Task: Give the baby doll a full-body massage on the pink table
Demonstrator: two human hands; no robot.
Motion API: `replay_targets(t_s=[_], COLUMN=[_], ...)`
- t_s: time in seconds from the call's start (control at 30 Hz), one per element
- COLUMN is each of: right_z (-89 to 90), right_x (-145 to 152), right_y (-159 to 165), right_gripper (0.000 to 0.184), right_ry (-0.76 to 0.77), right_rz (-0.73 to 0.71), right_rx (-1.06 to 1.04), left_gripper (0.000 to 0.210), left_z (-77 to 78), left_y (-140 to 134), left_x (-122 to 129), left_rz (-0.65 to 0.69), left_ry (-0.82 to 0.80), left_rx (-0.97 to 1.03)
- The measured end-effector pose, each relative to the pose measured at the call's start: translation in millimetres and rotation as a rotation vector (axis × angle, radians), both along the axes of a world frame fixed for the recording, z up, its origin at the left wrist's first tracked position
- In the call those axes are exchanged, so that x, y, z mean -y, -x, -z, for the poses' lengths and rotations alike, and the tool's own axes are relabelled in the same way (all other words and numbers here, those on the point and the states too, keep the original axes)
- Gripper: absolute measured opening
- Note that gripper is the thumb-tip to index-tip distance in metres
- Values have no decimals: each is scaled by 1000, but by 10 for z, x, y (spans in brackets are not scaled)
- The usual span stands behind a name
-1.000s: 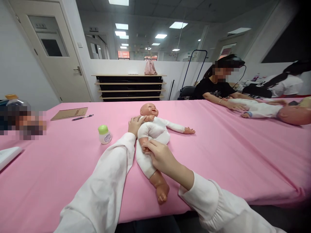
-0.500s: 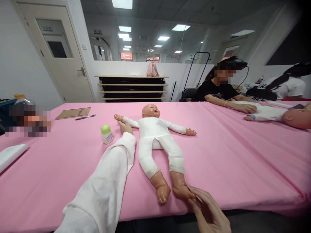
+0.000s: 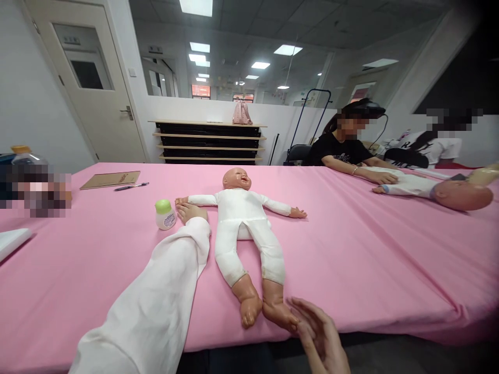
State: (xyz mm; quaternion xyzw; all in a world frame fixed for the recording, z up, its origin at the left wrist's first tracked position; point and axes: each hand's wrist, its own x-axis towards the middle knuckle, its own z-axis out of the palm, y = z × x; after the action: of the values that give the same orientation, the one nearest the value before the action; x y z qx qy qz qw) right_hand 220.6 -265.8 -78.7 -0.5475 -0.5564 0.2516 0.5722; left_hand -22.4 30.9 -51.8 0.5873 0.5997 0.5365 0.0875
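A baby doll (image 3: pixel 245 210) in a white cloth suit lies on its back on the pink-covered table, head away from me, arms spread. Beside the doll's outstretched hand (image 3: pixel 181 200) on the left, my left hand (image 3: pixel 192 212) lies low with its fingers extended, seemingly touching it. My right hand (image 3: pixel 322 332) is at the near edge, fingers apart and curved around the side of the doll's foot (image 3: pixel 280 314); whether it touches the toes is hard to tell. Just left of my left hand stands a small white bottle (image 3: pixel 166 215) with a green cap.
A brown notebook (image 3: pixel 110 180) and a pen (image 3: pixel 131 186) lie at the far left. A white object (image 3: pixel 13 241) sits at the left edge. At the right, another person (image 3: pixel 343 148) has hands on a second doll (image 3: pixel 413 184). Pink cloth (image 3: pixel 370 259) covers the table.
My left hand has lowered and flattened beside the doll's hand, which has come down to the table. My right hand has loosened from the foot, its fingers opening. The view has shifted slightly.
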Motion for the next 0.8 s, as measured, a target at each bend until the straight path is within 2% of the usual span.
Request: replay_targets(t_s=[0.1,0.17,0.23,0.37,0.5,0.57,0.6,0.63,0.73,0.8], right_z=[-103,-190,-273,-406,-521,-558,-564,-559,-496,-437], right_x=[-177,-370,-600,-1135,-1785,-2126,-2289,-2442,-2814,-2970], right_y=[-242,-411,-540,-615,-502,-414,-370,-330,-256,-265], right_gripper=[37,41,43,34,35,35,35,37,44,47], right_ry=[63,125,226,388,583,600,594,575,500,433], right_rz=[47,65,40,-187,-195,-140,-169,-227,-253,-241], right_rx=[-126,-166,-189,-251,-437,-510,-568,-635,-831,-931], left_gripper=[49,55,56,44,27,23,23,24,21,23], left_z=[141,160,158,115,-28,-109,-139,-160,-174,-167], left_y=[84,34,-23,-68,-70,-68,-64,-60,-50,-51], left_x=[130,225,356,758,1270,1512,1618,1708,1877,1916], left_rz=[-201,-237,-208,-78,171,374,503,654,1064,1170], left_ry=[155,244,279,174,-165,-312,-355,-386,-397,-379], left_rx=[105,124,109,112,55,-42,-116,-205,-514,-644])
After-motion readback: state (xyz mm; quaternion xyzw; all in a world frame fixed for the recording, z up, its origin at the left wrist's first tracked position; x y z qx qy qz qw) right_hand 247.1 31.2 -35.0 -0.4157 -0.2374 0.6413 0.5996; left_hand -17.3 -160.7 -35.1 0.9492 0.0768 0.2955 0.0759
